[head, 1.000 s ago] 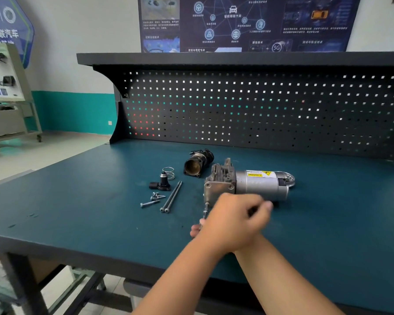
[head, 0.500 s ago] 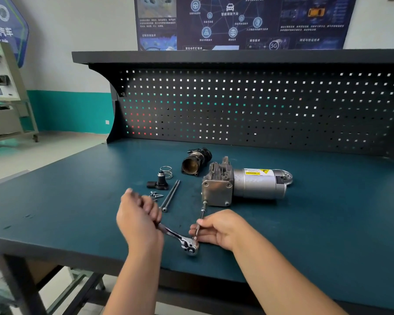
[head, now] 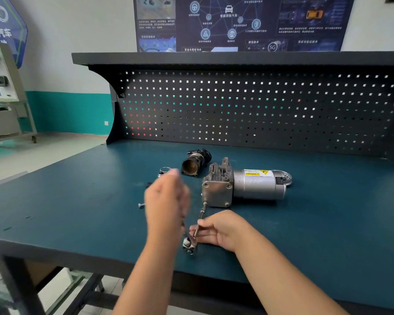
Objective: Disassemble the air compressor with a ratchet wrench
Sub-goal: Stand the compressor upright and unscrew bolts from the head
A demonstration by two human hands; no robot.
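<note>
Now: compressor (head: 243, 187) lies mid-desk (head: 328, 223). My right grip (head: 221, 230) pinches the extension (head: 201, 214) running from its near corner to the ratchet (head: 189, 245); left grip (head: 166, 205), blurred, closed round the ratchet handle.

Two arms show, each from partway down the forearm to the fingertips. The left forearm (head: 150, 276) and the right forearm (head: 282, 276) are bare, long and smooth, and get thinner toward the wrists. Both hands are bare too. The left hand (head: 166, 201) looks blurry, so its fingers run together. The right hand (head: 221, 230) is sharp, with a rounded thumb (head: 208, 220) and soft knuckle bumps that you can make out
</note>
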